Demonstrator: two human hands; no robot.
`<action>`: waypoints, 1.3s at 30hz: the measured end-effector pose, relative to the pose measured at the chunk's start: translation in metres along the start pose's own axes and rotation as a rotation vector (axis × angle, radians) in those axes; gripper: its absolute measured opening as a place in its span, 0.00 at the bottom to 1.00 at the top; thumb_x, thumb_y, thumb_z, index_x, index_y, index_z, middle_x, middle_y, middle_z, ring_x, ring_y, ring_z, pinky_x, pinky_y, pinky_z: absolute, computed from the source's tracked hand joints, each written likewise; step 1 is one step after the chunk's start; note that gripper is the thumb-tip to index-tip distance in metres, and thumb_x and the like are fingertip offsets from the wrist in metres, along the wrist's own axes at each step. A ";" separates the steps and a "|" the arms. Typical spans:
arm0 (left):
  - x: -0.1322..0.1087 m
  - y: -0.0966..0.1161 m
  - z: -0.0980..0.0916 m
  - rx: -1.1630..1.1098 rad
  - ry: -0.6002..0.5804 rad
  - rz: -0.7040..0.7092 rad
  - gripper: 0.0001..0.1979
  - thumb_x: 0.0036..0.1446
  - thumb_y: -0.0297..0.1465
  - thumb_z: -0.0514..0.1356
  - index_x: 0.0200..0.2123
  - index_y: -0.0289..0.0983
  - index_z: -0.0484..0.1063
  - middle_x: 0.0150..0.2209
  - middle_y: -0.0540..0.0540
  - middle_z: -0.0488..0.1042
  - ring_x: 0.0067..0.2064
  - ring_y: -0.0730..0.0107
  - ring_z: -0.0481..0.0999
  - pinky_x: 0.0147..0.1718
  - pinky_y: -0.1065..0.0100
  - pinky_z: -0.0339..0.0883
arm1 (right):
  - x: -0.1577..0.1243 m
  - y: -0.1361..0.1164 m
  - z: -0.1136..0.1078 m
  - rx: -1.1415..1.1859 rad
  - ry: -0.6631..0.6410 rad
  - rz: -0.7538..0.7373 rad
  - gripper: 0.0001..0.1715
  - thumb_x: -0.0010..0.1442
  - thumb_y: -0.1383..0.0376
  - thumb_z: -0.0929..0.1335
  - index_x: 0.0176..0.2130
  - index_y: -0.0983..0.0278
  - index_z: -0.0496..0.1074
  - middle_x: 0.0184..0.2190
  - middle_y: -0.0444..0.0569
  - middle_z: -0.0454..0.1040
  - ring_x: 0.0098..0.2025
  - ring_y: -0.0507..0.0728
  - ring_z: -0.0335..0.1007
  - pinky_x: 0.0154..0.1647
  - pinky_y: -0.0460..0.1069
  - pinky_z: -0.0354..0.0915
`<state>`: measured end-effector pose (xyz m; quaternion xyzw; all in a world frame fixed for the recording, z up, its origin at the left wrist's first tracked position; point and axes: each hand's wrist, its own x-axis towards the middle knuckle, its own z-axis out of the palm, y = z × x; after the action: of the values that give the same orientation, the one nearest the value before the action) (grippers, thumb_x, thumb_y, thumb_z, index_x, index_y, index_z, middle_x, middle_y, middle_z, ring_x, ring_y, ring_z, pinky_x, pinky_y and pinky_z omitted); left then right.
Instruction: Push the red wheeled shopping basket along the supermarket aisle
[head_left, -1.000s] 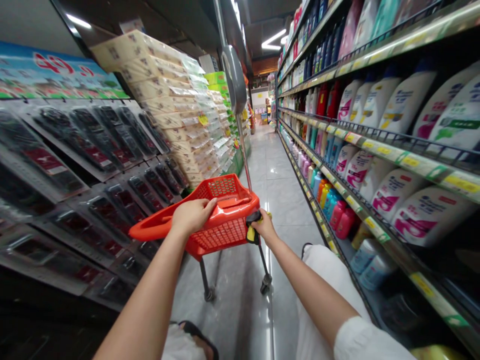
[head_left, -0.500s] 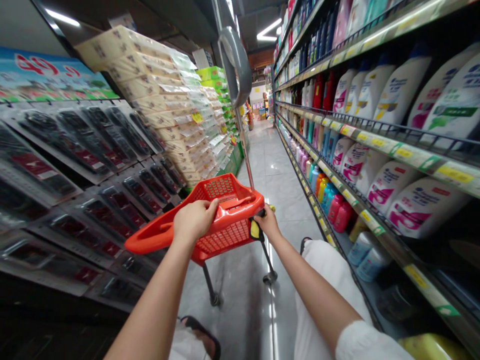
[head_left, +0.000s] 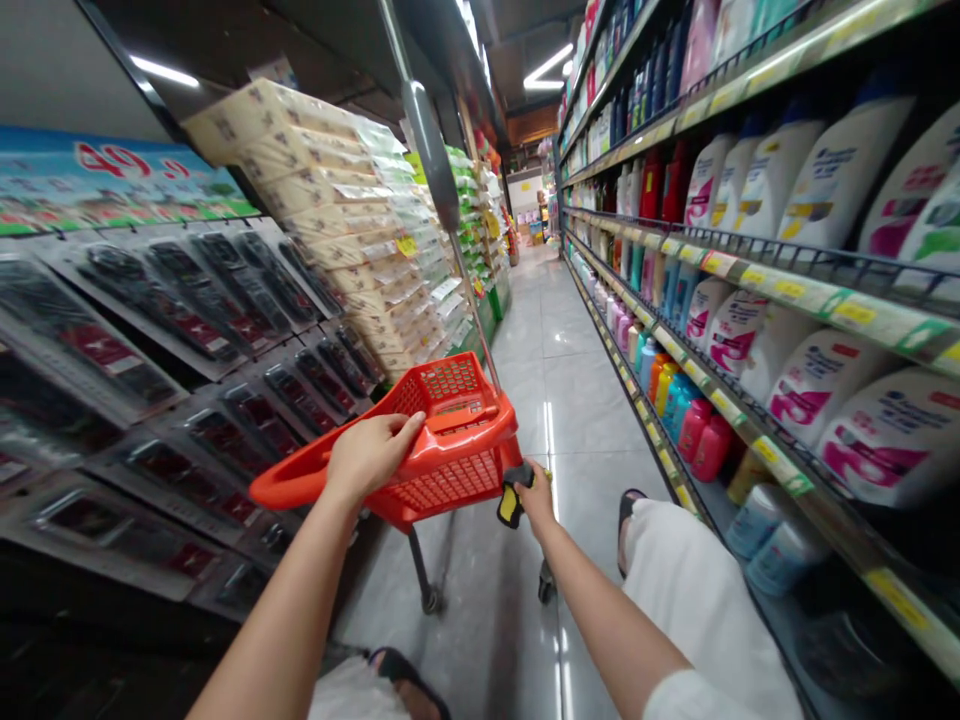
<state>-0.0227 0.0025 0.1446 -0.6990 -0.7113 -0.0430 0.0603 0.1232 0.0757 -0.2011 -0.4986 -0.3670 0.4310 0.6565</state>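
The cart (head_left: 457, 470) sits partway down the aisle, right in front of both hands. Its basket shows nothing inside as far as the mesh lets me see, so the shopping looks barely begun. A long stretch of floor (head_left: 585, 400) lies ahead of the hands.

The left hand (head_left: 367, 455) lies over the cart's near rim, fingers folded across the edge and palm down. The right hand (head_left: 536, 495) is closed around a black-and-yellow device (head_left: 510, 500) just below the cart's near right corner. I cannot tell whether the device touches the cart.

The cart's pole (head_left: 431, 150) rises beyond the hands, tilted left. Bottles (head_left: 750, 300) fill the shelves to the right of the right hand. Packets (head_left: 187, 300) hang on racks to the left of the left hand, with stacked packs (head_left: 360, 220) further on.

Against half a second ago, the right hand has dropped from the rim corner to below it. The pole leans further left and the cart has turned slightly that way. The right foot (head_left: 630, 510) has stepped forward beside the right arm. The left hand keeps its place on the rim.
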 end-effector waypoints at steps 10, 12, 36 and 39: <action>-0.002 0.000 0.000 -0.050 -0.006 -0.045 0.31 0.58 0.54 0.42 0.38 0.43 0.79 0.37 0.46 0.80 0.40 0.58 0.77 0.32 0.68 0.60 | -0.018 0.031 -0.010 0.095 0.049 0.304 0.25 0.35 0.64 0.68 0.38 0.61 0.71 0.24 0.42 0.74 0.23 0.57 0.72 0.23 0.52 0.69; -0.001 0.002 0.001 -0.034 0.004 -0.050 0.31 0.58 0.54 0.42 0.38 0.43 0.79 0.36 0.45 0.80 0.40 0.58 0.77 0.32 0.68 0.61 | -0.011 0.013 -0.004 0.100 0.072 0.288 0.27 0.36 0.64 0.67 0.41 0.62 0.71 0.30 0.45 0.76 0.29 0.57 0.74 0.28 0.51 0.71; -0.002 0.029 0.002 0.002 0.068 -0.087 0.34 0.62 0.47 0.36 0.39 0.35 0.78 0.41 0.34 0.79 0.45 0.49 0.77 0.40 0.59 0.67 | -0.010 -0.275 -0.027 -0.524 -0.296 -0.728 0.20 0.52 0.67 0.63 0.44 0.58 0.75 0.37 0.47 0.74 0.45 0.61 0.63 0.52 0.55 0.59; -0.003 0.028 0.002 -0.004 0.076 -0.094 0.33 0.62 0.45 0.35 0.40 0.34 0.77 0.42 0.33 0.78 0.47 0.49 0.77 0.42 0.59 0.66 | -0.037 -0.287 -0.022 -0.721 -0.378 -0.894 0.19 0.52 0.66 0.65 0.45 0.58 0.74 0.35 0.50 0.72 0.47 0.63 0.59 0.48 0.54 0.59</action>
<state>0.0051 0.0004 0.1412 -0.6629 -0.7404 -0.0736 0.0837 0.1870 -0.0039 0.0710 -0.4018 -0.7741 0.0430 0.4872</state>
